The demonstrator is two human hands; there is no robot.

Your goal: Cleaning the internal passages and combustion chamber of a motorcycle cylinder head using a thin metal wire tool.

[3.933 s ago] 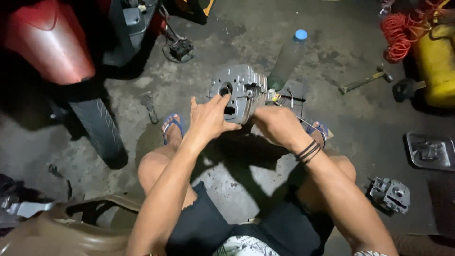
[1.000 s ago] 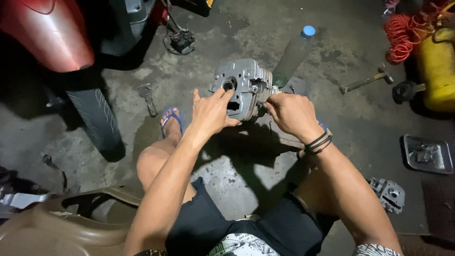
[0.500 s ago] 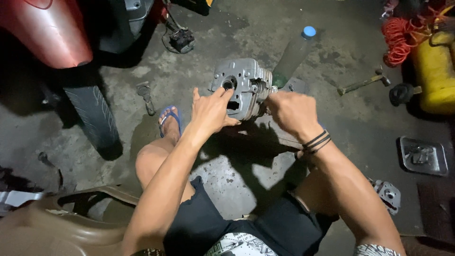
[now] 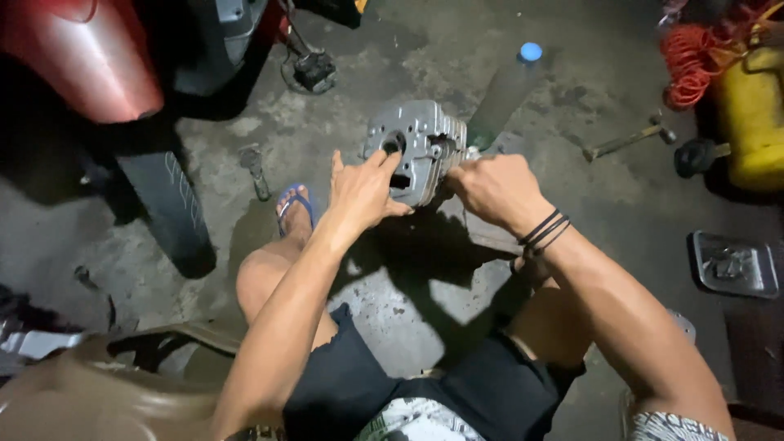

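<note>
A grey metal engine cylinder head (image 4: 416, 139) with cooling fins stands on the concrete floor between my knees. My left hand (image 4: 363, 192) rests on its front face, fingers spread over the openings, steadying it. My right hand (image 4: 490, 188) is closed at the part's right side, fingers curled by the fins; whatever it grips is hidden behind the fingers. Black bands circle my right wrist.
A plastic bottle with a blue cap (image 4: 506, 90) lies behind the part. A motorcycle's red body and rear tyre (image 4: 167, 204) stand at the left. A hammer (image 4: 625, 140), a yellow container (image 4: 755, 114) and a metal tray (image 4: 732, 263) are at the right.
My view has shifted slightly. My hands stay on the cylinder head; the right hand has moved closer in against its right side.
</note>
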